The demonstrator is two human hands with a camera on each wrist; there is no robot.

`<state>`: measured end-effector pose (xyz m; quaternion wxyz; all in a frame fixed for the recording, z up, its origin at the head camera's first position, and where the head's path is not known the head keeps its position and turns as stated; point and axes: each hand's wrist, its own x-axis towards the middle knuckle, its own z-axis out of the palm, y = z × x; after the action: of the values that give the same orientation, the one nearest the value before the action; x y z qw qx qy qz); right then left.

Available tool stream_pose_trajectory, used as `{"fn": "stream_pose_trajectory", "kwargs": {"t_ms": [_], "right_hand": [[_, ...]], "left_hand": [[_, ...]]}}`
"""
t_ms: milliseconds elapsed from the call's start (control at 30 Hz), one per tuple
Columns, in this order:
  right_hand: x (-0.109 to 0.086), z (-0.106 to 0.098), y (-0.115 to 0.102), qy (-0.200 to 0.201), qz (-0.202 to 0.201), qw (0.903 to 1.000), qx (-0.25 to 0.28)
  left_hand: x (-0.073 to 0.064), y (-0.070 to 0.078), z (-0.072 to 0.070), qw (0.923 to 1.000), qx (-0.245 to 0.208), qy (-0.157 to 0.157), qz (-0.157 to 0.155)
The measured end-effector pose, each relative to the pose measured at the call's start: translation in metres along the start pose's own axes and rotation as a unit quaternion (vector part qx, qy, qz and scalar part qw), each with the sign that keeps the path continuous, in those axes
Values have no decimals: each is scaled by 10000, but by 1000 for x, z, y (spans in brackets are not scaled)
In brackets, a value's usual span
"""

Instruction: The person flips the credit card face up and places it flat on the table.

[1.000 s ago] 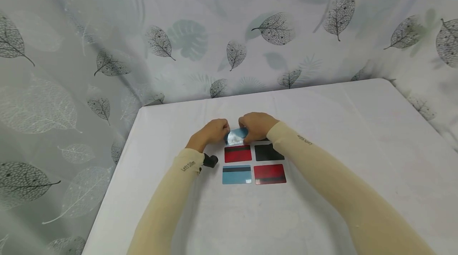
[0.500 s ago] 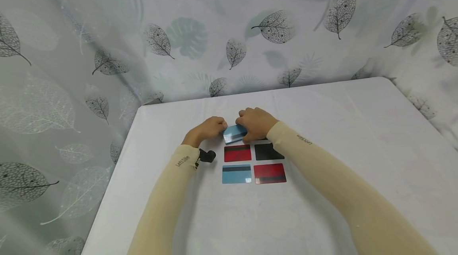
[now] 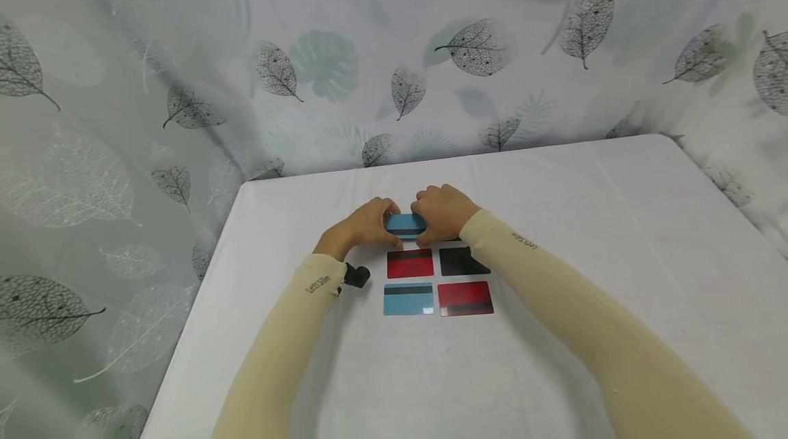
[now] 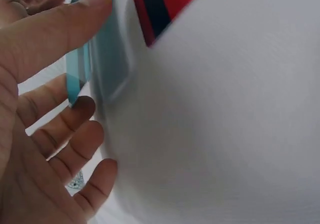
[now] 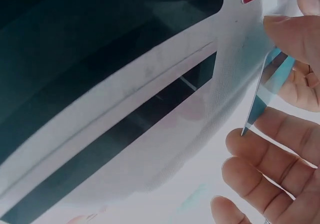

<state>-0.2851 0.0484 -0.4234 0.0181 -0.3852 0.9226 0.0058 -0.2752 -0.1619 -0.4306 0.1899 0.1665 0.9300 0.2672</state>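
Observation:
A light blue card (image 3: 404, 221) with a dark stripe is held between both hands, its long side running left to right in the head view. My left hand (image 3: 367, 222) grips its left end, thumb towards me and fingers on the far side. At the right end, my right hand (image 3: 444, 212) holds it the same way. In the left wrist view the blue card (image 4: 75, 66) stands steeply between thumb and fingers, a bluish reflection on the tabletop beside it. The right wrist view shows the blue card (image 5: 265, 86) narrow and edge-on, one corner at a fingertip.
Nearer me lie a red card (image 3: 410, 264), a black card (image 3: 458, 262), another blue card (image 3: 409, 299) and a second red card (image 3: 466, 299), in two rows. A pale card (image 5: 165, 129) with a dark stripe lies under my right hand. A leaf-patterned curtain (image 3: 345, 124) hangs behind the white table (image 3: 554, 220).
The held blue card has gone from lying low, through a slant, to level and tipped steeply up. My left thumb and fingers have spread round its left end; my right hand stays nearly in place.

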Motion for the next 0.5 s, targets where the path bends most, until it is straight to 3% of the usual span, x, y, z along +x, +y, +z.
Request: {"fn": "stream_pose_trajectory", "kwargs": {"t_ms": [300, 500], "right_hand": [[0, 2, 2, 9, 93, 9997, 207], [-1, 1, 3, 40, 106, 9993, 353]], "left_hand": [[-6, -2, -1, 9995, 246, 203, 56], [-9, -2, -4, 9995, 131, 277, 28]]}}
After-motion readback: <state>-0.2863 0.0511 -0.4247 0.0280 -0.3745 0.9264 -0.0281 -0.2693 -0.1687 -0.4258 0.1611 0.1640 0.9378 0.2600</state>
